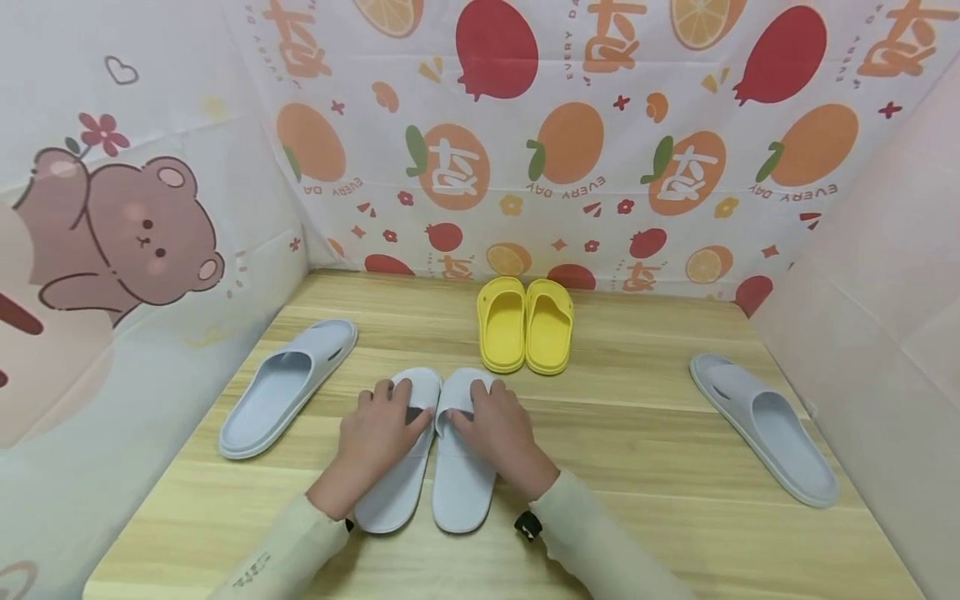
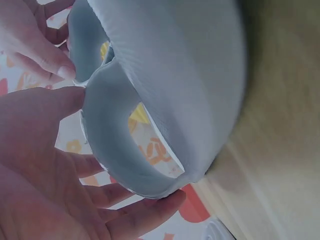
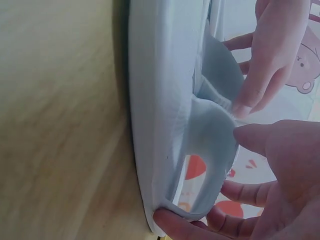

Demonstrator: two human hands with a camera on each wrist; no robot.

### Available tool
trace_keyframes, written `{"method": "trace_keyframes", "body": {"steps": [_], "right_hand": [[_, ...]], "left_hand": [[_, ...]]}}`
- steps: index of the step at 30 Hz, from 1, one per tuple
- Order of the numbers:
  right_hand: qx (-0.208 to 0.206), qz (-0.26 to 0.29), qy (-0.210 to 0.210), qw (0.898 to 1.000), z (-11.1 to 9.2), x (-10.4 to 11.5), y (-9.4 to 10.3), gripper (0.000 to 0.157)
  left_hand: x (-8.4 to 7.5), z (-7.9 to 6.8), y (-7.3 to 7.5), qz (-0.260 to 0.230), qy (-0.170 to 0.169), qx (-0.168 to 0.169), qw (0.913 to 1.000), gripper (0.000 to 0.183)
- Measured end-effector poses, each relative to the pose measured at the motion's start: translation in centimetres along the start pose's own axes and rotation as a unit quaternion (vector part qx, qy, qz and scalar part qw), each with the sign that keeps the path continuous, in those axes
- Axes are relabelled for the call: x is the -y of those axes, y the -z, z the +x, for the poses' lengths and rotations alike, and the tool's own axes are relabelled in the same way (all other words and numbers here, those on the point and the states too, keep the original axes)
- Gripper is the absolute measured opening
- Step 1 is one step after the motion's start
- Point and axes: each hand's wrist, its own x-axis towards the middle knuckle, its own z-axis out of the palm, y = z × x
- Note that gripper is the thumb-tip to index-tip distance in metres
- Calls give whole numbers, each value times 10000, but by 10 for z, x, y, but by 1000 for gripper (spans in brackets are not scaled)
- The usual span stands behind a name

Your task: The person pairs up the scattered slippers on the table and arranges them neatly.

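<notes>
A pair of thin pale grey-white slippers lies side by side on the wooden surface, toes pointing away from me. On the left slipper (image 1: 392, 500), my left hand (image 1: 378, 435) grips the upper strap, thumb at the inner edge and fingers along the outer side. My right hand (image 1: 504, 429) holds the right slipper (image 1: 461, 496) the same way. In the left wrist view the strap (image 2: 107, 130) arches over an opening, with fingertips close to its lower outer edge. From the right wrist, the other strap (image 3: 215, 130) shows between thumb and fingers.
Behind the pair stand two yellow slippers (image 1: 502, 337) near the fruit-print back wall (image 1: 510, 200). One blue-grey slide (image 1: 262, 412) lies angled at the left edge of the wooden surface (image 1: 622, 475), another slide (image 1: 787, 450) at the right. Side walls (image 1: 862, 333) flank the surface.
</notes>
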Motion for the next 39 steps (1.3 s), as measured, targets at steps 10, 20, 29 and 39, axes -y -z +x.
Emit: {"method": "trace_keyframes", "body": {"steps": [10,20,29,39], "right_hand": [[142,182,49,9997,18,9,-1,42],[155,168,225,9995,43,16,-2,45],[158,31,45,9999,64,18,-9,50],[107,105,-53,9999,86,25,-7,49]], "left_hand": [[14,13,4,-245,-67,126,9996,61],[24,31,12,-455,-24,264,9986,60],[30,55,13,-526,-43,579,9969,60],[36,81,14,-779,116,831,9934,63]]}}
